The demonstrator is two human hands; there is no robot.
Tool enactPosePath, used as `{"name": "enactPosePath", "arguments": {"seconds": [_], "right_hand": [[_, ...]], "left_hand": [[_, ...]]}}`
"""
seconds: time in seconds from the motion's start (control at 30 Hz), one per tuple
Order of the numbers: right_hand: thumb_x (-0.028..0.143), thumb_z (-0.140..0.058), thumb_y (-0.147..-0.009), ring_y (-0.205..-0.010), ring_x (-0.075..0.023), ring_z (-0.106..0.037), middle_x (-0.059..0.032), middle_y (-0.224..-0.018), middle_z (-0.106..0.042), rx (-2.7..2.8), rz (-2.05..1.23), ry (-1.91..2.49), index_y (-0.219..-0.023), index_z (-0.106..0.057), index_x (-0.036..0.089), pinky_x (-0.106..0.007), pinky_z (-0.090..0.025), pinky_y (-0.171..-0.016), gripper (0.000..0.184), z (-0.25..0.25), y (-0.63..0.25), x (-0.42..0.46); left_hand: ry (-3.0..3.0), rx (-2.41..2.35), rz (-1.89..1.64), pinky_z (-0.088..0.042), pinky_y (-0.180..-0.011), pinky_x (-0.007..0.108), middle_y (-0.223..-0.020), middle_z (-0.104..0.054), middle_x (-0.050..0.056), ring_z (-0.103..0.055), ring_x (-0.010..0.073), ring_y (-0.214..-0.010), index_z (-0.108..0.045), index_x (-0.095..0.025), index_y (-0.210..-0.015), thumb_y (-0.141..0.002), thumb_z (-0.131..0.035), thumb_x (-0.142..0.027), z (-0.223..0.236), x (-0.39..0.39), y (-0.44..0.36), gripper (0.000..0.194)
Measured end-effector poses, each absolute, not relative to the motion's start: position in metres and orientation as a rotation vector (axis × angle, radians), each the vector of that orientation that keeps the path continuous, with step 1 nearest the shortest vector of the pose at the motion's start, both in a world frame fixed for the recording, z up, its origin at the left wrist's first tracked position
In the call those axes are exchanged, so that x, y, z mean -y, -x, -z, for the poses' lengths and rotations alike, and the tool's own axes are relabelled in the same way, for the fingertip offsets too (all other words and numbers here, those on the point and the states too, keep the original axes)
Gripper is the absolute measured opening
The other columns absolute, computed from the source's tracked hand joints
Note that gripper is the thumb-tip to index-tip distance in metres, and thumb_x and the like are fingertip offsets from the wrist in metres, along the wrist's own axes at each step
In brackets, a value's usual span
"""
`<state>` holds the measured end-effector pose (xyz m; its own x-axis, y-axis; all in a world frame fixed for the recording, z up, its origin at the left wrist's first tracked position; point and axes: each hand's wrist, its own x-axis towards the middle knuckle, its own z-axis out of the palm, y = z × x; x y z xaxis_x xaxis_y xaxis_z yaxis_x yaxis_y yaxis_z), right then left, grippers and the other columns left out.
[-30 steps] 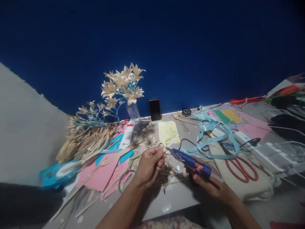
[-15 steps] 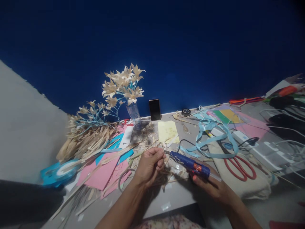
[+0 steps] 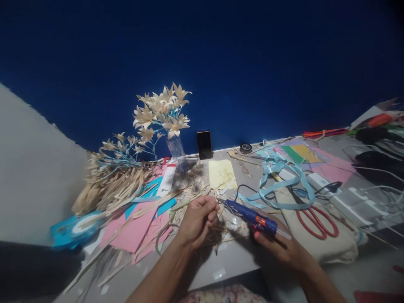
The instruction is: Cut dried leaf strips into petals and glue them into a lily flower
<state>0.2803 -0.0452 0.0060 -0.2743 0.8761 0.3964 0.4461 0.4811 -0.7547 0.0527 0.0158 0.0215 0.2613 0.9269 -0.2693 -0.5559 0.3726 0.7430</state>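
Observation:
My right hand (image 3: 277,240) is wrapped round the handle of a blue hot glue gun (image 3: 252,215), with a clear glue stick coming out of its back end. The gun's nozzle points left, close to the fingertips of my left hand (image 3: 200,219). Those fingers are pinched together on a small, pale piece whose kind I cannot make out; most of it is hidden. Dry husk scraps (image 3: 233,227) lie beneath both hands. Behind them rests a pale yellow sheet of paper (image 3: 222,174).
Cream husk flowers (image 3: 164,109) stand in a clear vase (image 3: 176,151) at the back, beside an upright phone (image 3: 204,145). Pink paper (image 3: 135,227) and a blue tape dispenser (image 3: 74,229) lie left. Light blue ribbon (image 3: 284,202), red-handled scissors (image 3: 317,225) and a white power strip (image 3: 344,202) lie right.
Almost nothing differs. The view has shifted very slightly; both hands and the glue gun keep the same pose, with the nozzle still near the left fingertips.

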Motion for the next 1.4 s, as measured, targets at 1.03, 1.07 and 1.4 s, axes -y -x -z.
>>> {"name": "enactPosePath", "arguments": {"seconds": [1.03,1.07,1.4], "right_hand": [[0.03,-0.077,-0.08,-0.108,-0.0279,-0.059,-0.011,-0.113,-0.07,2.64,-0.236,1.345,-0.117,-0.069,0.019,-0.037,-0.043,-0.093,0.039,0.021,-0.357,-0.121],[0.028,-0.078,-0.078,-0.108,-0.0287,-0.059,-0.0115,-0.114,-0.07,2.643,-0.246,1.344,-0.117,-0.07,0.02,-0.039,-0.043,-0.094,0.04,0.018,-0.354,-0.119],[0.042,-0.064,-0.089,-0.07,-0.0164,-0.059,-0.003,-0.08,-0.069,1.601,-1.249,1.075,-0.087,-0.073,0.017,-0.028,-0.046,-0.067,0.026,-0.037,-0.232,-0.03]], "left_hand": [[-0.436,-0.766,-1.101,-0.026,-0.038,0.011,-0.063,-0.059,-0.001,-0.034,-0.0006,-0.042,-0.061,-0.01,-0.067,-0.061,-0.092,-0.022,-0.014,-0.026,-0.027,0.034],[-0.425,-0.757,-1.105,-0.027,-0.038,0.011,-0.064,-0.06,0.0,-0.035,-0.0003,-0.043,-0.061,-0.01,-0.067,-0.061,-0.093,-0.021,-0.016,-0.026,-0.028,0.034],[-0.481,-0.638,-1.076,-0.032,-0.04,0.014,-0.061,-0.067,0.001,-0.044,0.0033,-0.041,-0.066,-0.014,-0.075,-0.059,-0.092,-0.019,-0.024,-0.016,-0.041,0.031]]}}
